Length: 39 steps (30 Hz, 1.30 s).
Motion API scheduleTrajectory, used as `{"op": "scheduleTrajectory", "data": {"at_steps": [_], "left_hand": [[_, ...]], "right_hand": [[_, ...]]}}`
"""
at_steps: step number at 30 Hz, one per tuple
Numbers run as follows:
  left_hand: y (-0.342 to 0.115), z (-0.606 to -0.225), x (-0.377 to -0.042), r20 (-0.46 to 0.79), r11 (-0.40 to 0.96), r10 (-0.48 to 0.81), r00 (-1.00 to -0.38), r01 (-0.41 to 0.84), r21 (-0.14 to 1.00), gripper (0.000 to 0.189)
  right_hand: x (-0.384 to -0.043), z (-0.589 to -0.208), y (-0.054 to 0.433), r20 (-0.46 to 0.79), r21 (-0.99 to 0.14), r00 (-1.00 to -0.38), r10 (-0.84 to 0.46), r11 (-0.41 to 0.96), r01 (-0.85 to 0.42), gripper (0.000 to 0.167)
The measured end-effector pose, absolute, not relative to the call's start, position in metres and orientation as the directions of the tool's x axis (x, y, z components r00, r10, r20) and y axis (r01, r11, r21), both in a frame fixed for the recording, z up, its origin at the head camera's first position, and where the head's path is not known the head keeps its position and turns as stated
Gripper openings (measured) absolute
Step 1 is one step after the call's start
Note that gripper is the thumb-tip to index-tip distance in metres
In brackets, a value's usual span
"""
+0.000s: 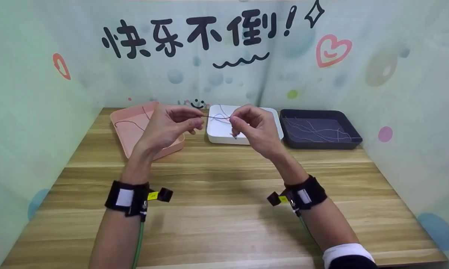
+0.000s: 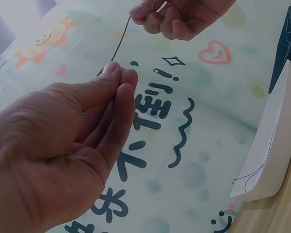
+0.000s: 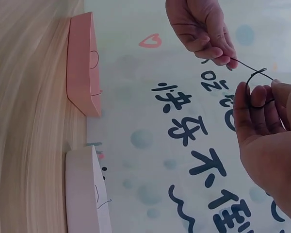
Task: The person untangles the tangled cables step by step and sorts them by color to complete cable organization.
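A thin dark-red cord [image 1: 216, 117] is stretched between the two hands, held up in front of the trays. My left hand [image 1: 164, 127] pinches one part of it between thumb and fingertips. From there a straight length runs across to my right hand [image 1: 259, 130], where thumb and forefinger pinch it. In the right wrist view the cord [image 3: 248, 90] curves into a loop over the right fingers. A short end hangs below the right hand in the head view.
Along the back of the wooden table [image 1: 217, 209] stand a pink tray [image 1: 174, 148], a white tray [image 1: 224, 139] and a dark tray [image 1: 319, 144], with thin cords lying in them. Printed cloth walls [image 1: 194, 82] enclose the table at the back and sides.
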<state>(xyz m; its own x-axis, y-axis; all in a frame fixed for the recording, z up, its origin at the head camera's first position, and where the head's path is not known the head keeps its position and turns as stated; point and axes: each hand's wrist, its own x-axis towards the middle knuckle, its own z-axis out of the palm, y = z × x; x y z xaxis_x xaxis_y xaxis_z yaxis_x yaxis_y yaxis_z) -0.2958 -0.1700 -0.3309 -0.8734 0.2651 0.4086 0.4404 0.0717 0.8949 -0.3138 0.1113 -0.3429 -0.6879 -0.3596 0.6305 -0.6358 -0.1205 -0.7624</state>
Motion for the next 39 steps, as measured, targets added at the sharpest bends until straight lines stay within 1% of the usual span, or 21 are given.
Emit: {"op": "scheduleTrajectory", "data": {"at_steps": [3,8,11,13,17,21,23,27,31,34,39], "left_hand": [[-0.173,-0.329,-0.295,0.442,0.063,0.211,-0.872,0.463,0.884,0.018],[-0.178,-0.326,-0.293,0.470,0.052,0.139,-0.872,0.480,0.876,0.019],[-0.179,-0.325,-0.293,0.468,0.030,0.130,-0.874,0.475,0.879,0.019],[-0.178,-0.324,-0.293,0.464,-0.011,0.137,-0.875,0.467,0.884,0.018],[-0.176,-0.323,-0.294,0.455,-0.115,0.144,-0.879,0.442,0.890,0.015],[-0.179,-0.322,-0.293,0.461,-0.197,0.111,-0.880,0.435,0.878,0.013],[-0.181,-0.322,-0.293,0.470,-0.209,0.092,-0.878,0.445,0.871,0.013],[-0.184,-0.322,-0.294,0.502,-0.164,0.061,-0.862,0.488,0.857,0.013],[-0.188,-0.322,-0.294,0.529,-0.065,0.051,-0.847,0.526,0.848,0.013],[-0.191,-0.321,-0.293,0.538,-0.005,0.039,-0.842,0.538,0.843,0.011],[-0.195,-0.319,-0.293,0.573,0.101,0.004,-0.820,0.570,0.815,0.010]], "right_hand": [[-0.315,-0.340,0.117,0.645,-0.736,-0.667,-0.372,-0.070,-0.673,0.007],[-0.316,-0.336,0.126,0.676,-0.670,-0.629,-0.384,0.034,-0.741,0.006],[-0.318,-0.335,0.132,0.681,-0.642,-0.618,-0.392,0.086,-0.762,0.005],[-0.319,-0.335,0.134,0.673,-0.634,-0.617,-0.408,0.114,-0.765,0.006],[-0.322,-0.336,0.138,0.636,-0.650,-0.642,-0.427,0.150,-0.745,0.008],[-0.327,-0.336,0.144,0.590,-0.712,-0.696,-0.410,0.143,-0.688,0.008],[-0.329,-0.335,0.148,0.562,-0.750,-0.721,-0.405,0.117,-0.651,0.009],[-0.333,-0.335,0.154,0.511,-0.810,-0.744,-0.430,0.047,-0.584,0.011],[-0.335,-0.335,0.160,0.483,-0.832,-0.737,-0.474,0.015,-0.555,0.012],[-0.336,-0.334,0.164,0.451,-0.837,-0.743,-0.495,0.054,-0.545,0.011],[-0.336,-0.331,0.167,0.371,-0.835,-0.778,-0.507,0.185,-0.518,0.012]]}}
